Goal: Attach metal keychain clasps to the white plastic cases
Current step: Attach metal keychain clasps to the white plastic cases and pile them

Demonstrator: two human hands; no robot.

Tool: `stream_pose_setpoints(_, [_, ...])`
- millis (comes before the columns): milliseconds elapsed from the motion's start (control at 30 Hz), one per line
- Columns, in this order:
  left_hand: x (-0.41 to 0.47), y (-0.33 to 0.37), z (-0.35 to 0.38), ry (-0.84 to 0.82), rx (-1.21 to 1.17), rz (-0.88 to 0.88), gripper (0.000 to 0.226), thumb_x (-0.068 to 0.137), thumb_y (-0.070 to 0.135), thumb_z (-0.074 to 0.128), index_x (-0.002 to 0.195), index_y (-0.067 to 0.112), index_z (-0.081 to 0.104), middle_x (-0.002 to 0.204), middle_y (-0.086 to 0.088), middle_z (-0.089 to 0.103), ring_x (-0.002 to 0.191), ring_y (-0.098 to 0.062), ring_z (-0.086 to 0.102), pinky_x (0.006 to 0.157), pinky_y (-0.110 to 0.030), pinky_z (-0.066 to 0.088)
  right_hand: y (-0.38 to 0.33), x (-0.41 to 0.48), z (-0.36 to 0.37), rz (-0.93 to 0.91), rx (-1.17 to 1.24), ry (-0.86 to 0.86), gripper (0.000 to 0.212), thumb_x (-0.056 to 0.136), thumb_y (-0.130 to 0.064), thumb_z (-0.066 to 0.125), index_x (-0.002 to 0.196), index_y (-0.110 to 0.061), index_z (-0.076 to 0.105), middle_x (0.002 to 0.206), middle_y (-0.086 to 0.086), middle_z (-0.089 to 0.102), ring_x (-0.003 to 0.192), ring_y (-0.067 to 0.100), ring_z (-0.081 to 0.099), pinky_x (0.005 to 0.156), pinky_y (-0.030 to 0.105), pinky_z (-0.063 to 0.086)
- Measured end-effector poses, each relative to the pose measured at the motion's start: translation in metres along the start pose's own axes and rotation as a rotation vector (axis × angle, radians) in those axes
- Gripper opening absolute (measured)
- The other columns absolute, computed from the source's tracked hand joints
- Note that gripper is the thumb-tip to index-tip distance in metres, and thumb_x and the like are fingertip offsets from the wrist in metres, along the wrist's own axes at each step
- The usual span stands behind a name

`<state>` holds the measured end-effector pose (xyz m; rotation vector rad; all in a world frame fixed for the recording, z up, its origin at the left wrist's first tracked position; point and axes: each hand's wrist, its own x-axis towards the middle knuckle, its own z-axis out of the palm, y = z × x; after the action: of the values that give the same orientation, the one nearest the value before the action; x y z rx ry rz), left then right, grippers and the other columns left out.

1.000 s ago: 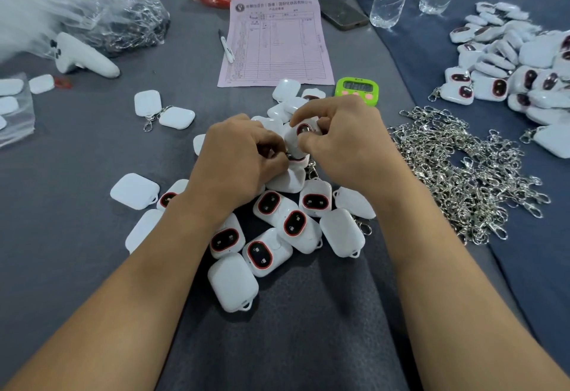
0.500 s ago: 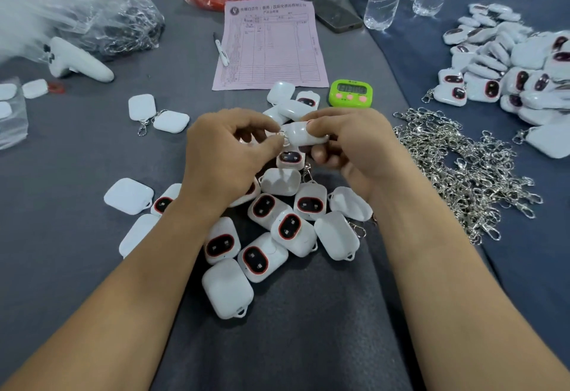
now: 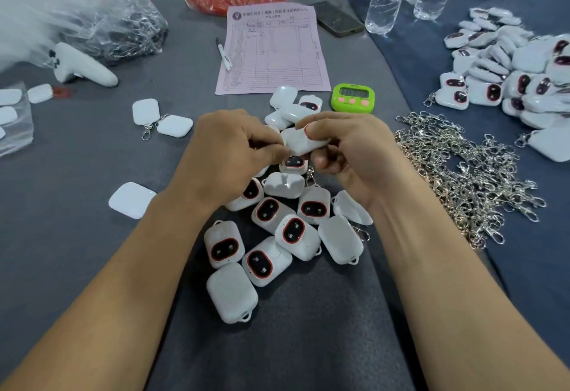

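Over the pile (image 3: pixel 277 236), gripping one case (image 3: pixel 303 143) in right hand (image 3: pixel 354 150), pinching its end with left hand (image 3: pixel 228 156), nothing metal showing there. Probably mid-attachment. Next: finish hooking by feel, then reach right for clasps (image 3: pixel 462 174).

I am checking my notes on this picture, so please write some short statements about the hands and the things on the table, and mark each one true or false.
1. The left hand and the right hand hold one case. True.
2. The timer is red. False: it is green.
3. Loose clasps lie in a heap to the right of the hands. True.
4. The bottles lie flat. False: both stand upright.
5. The form is white. False: it is pink.
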<state>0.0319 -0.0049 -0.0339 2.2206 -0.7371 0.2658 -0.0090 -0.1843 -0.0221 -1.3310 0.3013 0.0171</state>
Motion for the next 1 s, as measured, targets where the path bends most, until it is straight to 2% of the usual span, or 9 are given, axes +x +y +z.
stream_pose_setpoints(100, [0.001,0.000,-0.001,0.074,0.025,-0.042,0.010,0.073,0.039,0.079,0.081,0.034,0.077,0.071,0.018,0.068,0.066,-0.003,0.059,0.061,-0.010,0.040,0.001,0.000,0.004,0.002,0.074,0.001,0.017,0.090,0.004,0.056,0.086,-0.001,0.071,0.064,0.014,0.063,0.041,0.014,0.046,0.041,0.021,0.031])
stream_pose_setpoints(233, [0.001,0.005,0.000,0.018,-0.549,-0.321,0.013,0.084,0.020,0.079,0.082,0.032,0.082,0.075,0.011,0.076,0.068,-0.001,0.068,0.065,-0.016,0.051,-0.002,-0.001,0.004,0.048,0.232,-0.082,0.022,0.095,0.001,0.049,0.088,-0.002,0.069,0.061,0.012,0.061,0.044,0.013,0.047,0.040,0.018,0.031])
stream_pose_setpoints(333, [-0.002,0.013,0.007,-0.003,-0.652,-0.375,0.017,0.087,0.018,0.076,0.075,0.028,0.082,0.066,0.009,0.071,0.061,-0.003,0.060,0.061,-0.016,0.049,-0.002,-0.001,0.003,0.027,0.202,-0.055,0.020,0.093,0.003,0.051,0.089,-0.003,0.071,0.061,0.009,0.061,0.045,0.013,0.047,0.044,0.020,0.033])
stream_pose_setpoints(533, [0.003,0.008,0.003,-0.054,0.282,0.087,0.016,0.087,0.024,0.070,0.075,0.014,0.077,0.067,0.001,0.062,0.071,-0.019,0.048,0.065,-0.036,0.041,0.004,-0.001,0.009,-0.212,-0.058,0.040,0.016,0.083,0.004,0.065,0.086,-0.008,0.075,0.056,0.007,0.060,0.040,0.015,0.046,0.042,0.021,0.037])
stream_pose_setpoints(633, [-0.001,0.012,0.012,-0.101,0.536,0.070,0.019,0.091,0.019,0.063,0.074,0.013,0.068,0.072,-0.003,0.055,0.073,-0.022,0.046,0.064,-0.033,0.030,0.013,-0.003,0.021,-0.367,-0.428,0.103,0.012,0.078,-0.009,0.071,0.082,-0.019,0.078,0.057,0.002,0.068,0.046,0.013,0.055,0.048,0.026,0.050])
stream_pose_setpoints(700, [-0.004,0.011,0.012,-0.043,0.415,-0.054,0.012,0.088,0.022,0.068,0.078,0.018,0.073,0.073,-0.002,0.060,0.074,-0.023,0.055,0.065,-0.033,0.037,0.013,-0.002,0.022,-0.324,-0.353,0.135,0.014,0.081,-0.006,0.069,0.083,-0.017,0.077,0.054,0.000,0.066,0.044,0.014,0.055,0.047,0.025,0.049])
stream_pose_setpoints(833, [0.001,0.005,0.001,0.043,-0.347,-0.398,0.014,0.080,0.020,0.081,0.084,0.033,0.081,0.079,0.010,0.077,0.075,-0.003,0.070,0.075,-0.020,0.056,0.003,0.001,0.013,-0.061,0.119,0.064,0.020,0.090,0.002,0.058,0.083,-0.006,0.075,0.058,0.006,0.063,0.041,0.013,0.048,0.041,0.020,0.036])
stream_pose_setpoints(933, [0.003,0.006,0.000,-0.079,-0.651,-0.444,0.010,0.080,0.022,0.077,0.085,0.026,0.083,0.085,-0.017,0.076,0.078,-0.021,0.064,0.080,-0.038,0.053,0.002,0.001,0.010,0.087,0.372,0.009,0.024,0.093,-0.001,0.056,0.080,-0.006,0.076,0.064,0.008,0.064,0.042,0.011,0.045,0.039,0.016,0.035])
stream_pose_setpoints(1000, [0.002,0.005,-0.001,-0.143,-0.741,-0.465,0.016,0.081,0.028,0.071,0.088,0.021,0.083,0.065,-0.012,0.063,0.070,-0.024,0.047,0.073,-0.035,0.042,0.001,0.002,0.009,0.107,0.445,-0.033,0.022,0.094,-0.002,0.055,0.083,-0.004,0.074,0.065,0.008,0.062,0.041,0.010,0.042,0.038,0.016,0.030])
